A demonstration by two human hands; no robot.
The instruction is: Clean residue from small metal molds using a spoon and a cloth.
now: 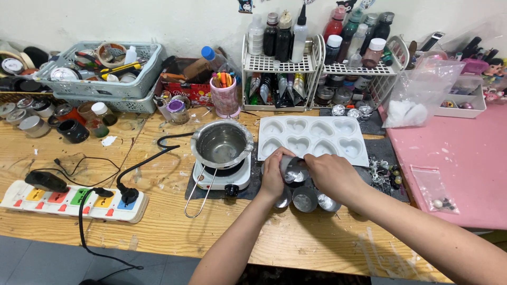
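Both hands meet over a small silver metal cup (292,168) near the table's front. My left hand (274,174) grips the cup from the left. My right hand (331,177) reaches into or onto it from the right, fingers at its rim. Below them stand more small silver cups (305,199) in a row. Just behind lies a white mould (312,138) with heart-shaped cavities. To the left a steel pot (222,143) sits on a small white electric hotplate (221,177).
A white power strip (71,200) with coloured switches lies front left, black cables running to the hotplate. Wire racks of bottles (285,37) and baskets (105,68) line the back wall. A pink table (454,153) with a plastic bag (420,89) stands to the right.
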